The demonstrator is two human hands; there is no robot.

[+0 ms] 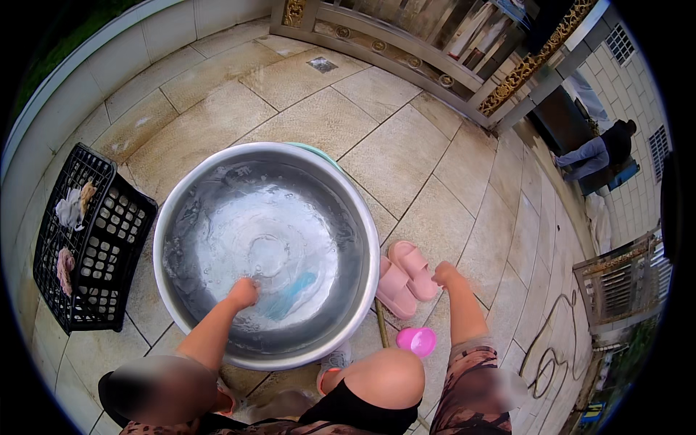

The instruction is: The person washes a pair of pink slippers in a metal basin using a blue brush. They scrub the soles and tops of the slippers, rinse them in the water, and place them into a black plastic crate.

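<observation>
A large round metal basin (375,272) holding clear water stands before me on the tiled ground. My left hand (243,293) is inside its near part with the fingers curled, and what they might hold is hidden. Just right of it, a blue, blurred thing (291,296) shows in the water, apart from the hand. My right hand (445,275) is outside the basin, bent at the wrist, with its fingers partly hidden. It appears beside a pair of pink slide sandals (398,288); whether it touches them is unclear. Below them sits a pink plastic cup (416,341).
A black plastic crate (103,255) stands left of the basin, with a grey-white cloth (70,209) and a pink cloth (65,271) on it. A pole-like thing (381,323) lies by the cup. A hose (535,375) curls at right. Farther off, a person (603,149) bends near a metal gate (380,46).
</observation>
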